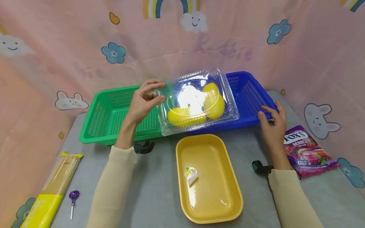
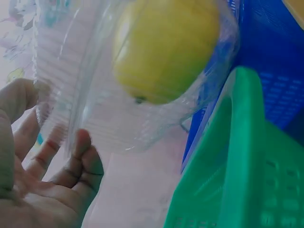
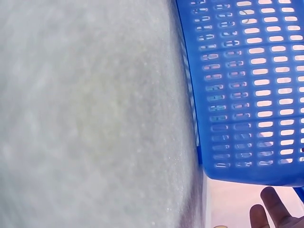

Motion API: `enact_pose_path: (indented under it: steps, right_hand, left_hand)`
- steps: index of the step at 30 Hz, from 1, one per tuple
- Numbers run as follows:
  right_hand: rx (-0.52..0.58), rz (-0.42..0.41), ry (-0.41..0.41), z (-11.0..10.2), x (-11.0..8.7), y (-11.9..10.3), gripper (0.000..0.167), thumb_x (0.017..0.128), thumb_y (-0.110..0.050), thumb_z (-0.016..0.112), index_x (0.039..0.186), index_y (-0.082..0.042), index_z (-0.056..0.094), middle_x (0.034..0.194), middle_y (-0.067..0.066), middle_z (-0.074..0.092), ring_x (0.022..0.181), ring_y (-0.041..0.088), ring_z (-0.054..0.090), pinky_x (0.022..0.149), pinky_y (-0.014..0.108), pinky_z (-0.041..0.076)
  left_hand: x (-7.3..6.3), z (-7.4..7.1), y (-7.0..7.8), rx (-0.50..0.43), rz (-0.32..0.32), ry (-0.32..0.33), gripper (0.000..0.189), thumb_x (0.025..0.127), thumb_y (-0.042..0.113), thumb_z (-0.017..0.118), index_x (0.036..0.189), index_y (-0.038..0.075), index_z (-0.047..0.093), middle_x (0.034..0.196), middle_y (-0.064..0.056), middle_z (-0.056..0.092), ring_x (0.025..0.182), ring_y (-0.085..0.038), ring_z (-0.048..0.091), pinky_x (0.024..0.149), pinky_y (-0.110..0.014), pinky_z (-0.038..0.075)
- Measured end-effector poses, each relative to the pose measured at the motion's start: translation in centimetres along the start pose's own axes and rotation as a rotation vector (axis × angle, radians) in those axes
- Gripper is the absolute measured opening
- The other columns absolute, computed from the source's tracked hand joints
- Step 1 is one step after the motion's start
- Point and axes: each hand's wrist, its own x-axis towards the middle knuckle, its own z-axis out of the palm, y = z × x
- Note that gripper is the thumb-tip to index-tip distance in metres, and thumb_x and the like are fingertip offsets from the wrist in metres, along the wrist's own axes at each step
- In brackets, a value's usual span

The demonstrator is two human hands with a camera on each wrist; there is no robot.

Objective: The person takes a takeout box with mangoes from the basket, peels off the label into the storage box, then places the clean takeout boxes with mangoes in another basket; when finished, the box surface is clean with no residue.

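My left hand (image 1: 144, 101) pinches the left edge of a clear plastic clamshell box (image 1: 196, 126) between thumb and fingers. Inside the box are two yellow mangoes (image 1: 214, 103); a glare hides part of them. The box is over the adjoining parts of a green basket (image 1: 98, 136) and a blue basket (image 1: 251, 82). In the left wrist view, one mango (image 2: 166, 52) shows through the plastic. By the blue basket's right end is my right hand (image 1: 274, 126), fingers spread and slightly bent at the rim. From the right wrist view, I cannot tell if its fingertips (image 3: 269, 192) touch the basket.
A yellow tray (image 1: 211, 177) with a small wrapped piece (image 1: 191, 175) stands in front. A purple candy bag (image 1: 309, 152) lies on the right. On the left are a yellow-and-clear noodle packet (image 1: 52, 196) and a purple lollipop (image 1: 74, 195). A printed curtain (image 1: 182, 47) hangs behind.
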Motion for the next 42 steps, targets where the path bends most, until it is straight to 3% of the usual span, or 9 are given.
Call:
enact_pose_path:
  steps: [3, 7, 15, 20, 28, 34, 37, 40, 42]
  right_hand:
    - [0.013, -0.005, 0.004, -0.1, -0.3, -0.8, 0.037, 0.101, -0.019, 0.061, 0.130, 0.004, 0.065, 0.165, 0.006, 0.034, 0.152, 0.028, 0.031, 0.090, 0.019, 0.036]
    - [0.026, -0.016, 0.012, 0.0, 0.0, -0.1, 0.036, 0.100, -0.017, 0.062, 0.128, 0.005, 0.066, 0.165, 0.007, 0.034, 0.151, 0.029, 0.032, 0.088, 0.018, 0.036]
    - [-0.005, -0.016, 0.004, 0.0, 0.3, 1.5, 0.035, 0.101, -0.024, 0.063, 0.128, -0.003, 0.068, 0.164, -0.004, 0.034, 0.152, 0.022, 0.031, 0.090, 0.020, 0.037]
    - [0.000, -0.015, -0.001, 0.0, 0.2, 1.6, 0.036, 0.101, -0.026, 0.062, 0.129, -0.005, 0.068, 0.164, -0.005, 0.034, 0.152, 0.020, 0.030, 0.090, 0.021, 0.037]
    - [0.000, -0.021, 0.001, 0.0, 0.3, 1.7, 0.035, 0.101, -0.026, 0.062, 0.128, -0.005, 0.069, 0.164, -0.005, 0.034, 0.152, 0.020, 0.031, 0.089, 0.019, 0.036]
    - [0.006, -0.040, 0.005, 0.1, 0.2, 1.4, 0.033, 0.100, -0.024, 0.063, 0.125, -0.003, 0.070, 0.164, -0.004, 0.035, 0.150, 0.020, 0.034, 0.087, 0.020, 0.037]
    - [0.002, -0.040, 0.003, 0.0, 0.1, 1.3, 0.034, 0.100, -0.025, 0.064, 0.125, -0.003, 0.070, 0.164, -0.006, 0.035, 0.149, 0.019, 0.035, 0.087, 0.019, 0.037]
    - [-0.009, -0.032, 0.005, 0.0, 0.1, 1.3, 0.034, 0.101, -0.027, 0.063, 0.125, -0.004, 0.069, 0.164, -0.008, 0.034, 0.150, 0.018, 0.034, 0.089, 0.020, 0.038]
    - [-0.013, -0.029, 0.006, 0.0, 0.1, 1.3, 0.035, 0.101, -0.028, 0.062, 0.126, -0.005, 0.069, 0.164, -0.009, 0.034, 0.150, 0.017, 0.033, 0.090, 0.021, 0.038]
  left_hand:
    - [1.2, 0.9, -0.1, -0.017, 0.021, 0.001, 0.039, 0.093, 0.000, 0.067, 0.132, -0.005, 0.064, 0.142, -0.003, 0.050, 0.067, -0.014, 0.049, 0.074, -0.020, 0.051]
    - [2.7, 2.0, -0.6, -0.028, 0.046, 0.013, 0.039, 0.094, 0.000, 0.067, 0.132, -0.003, 0.064, 0.139, 0.000, 0.051, 0.063, -0.013, 0.044, 0.067, -0.019, 0.047]
    - [4.9, 4.5, -2.4, -0.022, -0.005, 0.044, 0.040, 0.094, 0.003, 0.069, 0.133, -0.001, 0.064, 0.142, -0.005, 0.049, 0.064, -0.014, 0.051, 0.067, -0.019, 0.048]
    - [5.3, 6.1, -4.1, 0.055, -0.046, 0.036, 0.039, 0.094, 0.006, 0.070, 0.132, 0.000, 0.065, 0.144, -0.007, 0.050, 0.060, -0.010, 0.044, 0.060, -0.019, 0.042]
    - [5.3, 7.8, -5.9, 0.248, -0.093, -0.002, 0.037, 0.095, 0.012, 0.070, 0.132, 0.007, 0.068, 0.147, -0.003, 0.053, 0.064, -0.012, 0.046, 0.061, -0.021, 0.044]
    - [5.0, 8.1, -5.9, 0.336, -0.087, -0.065, 0.036, 0.097, 0.016, 0.069, 0.132, 0.009, 0.068, 0.150, -0.004, 0.050, 0.072, -0.019, 0.050, 0.069, -0.028, 0.048]
    - [5.0, 8.2, -6.0, 0.393, -0.080, -0.093, 0.036, 0.097, 0.016, 0.069, 0.133, 0.009, 0.068, 0.151, -0.006, 0.050, 0.085, -0.024, 0.058, 0.081, -0.036, 0.052]
    - [5.0, 8.3, -6.0, 0.483, -0.073, -0.108, 0.037, 0.097, 0.020, 0.069, 0.133, 0.013, 0.068, 0.152, -0.005, 0.051, 0.111, -0.026, 0.061, 0.106, -0.050, 0.041]
    - [5.0, 8.3, -6.1, 0.543, -0.074, -0.107, 0.036, 0.097, 0.024, 0.070, 0.133, 0.018, 0.069, 0.151, -0.003, 0.053, 0.129, -0.025, 0.056, 0.112, -0.058, 0.028]
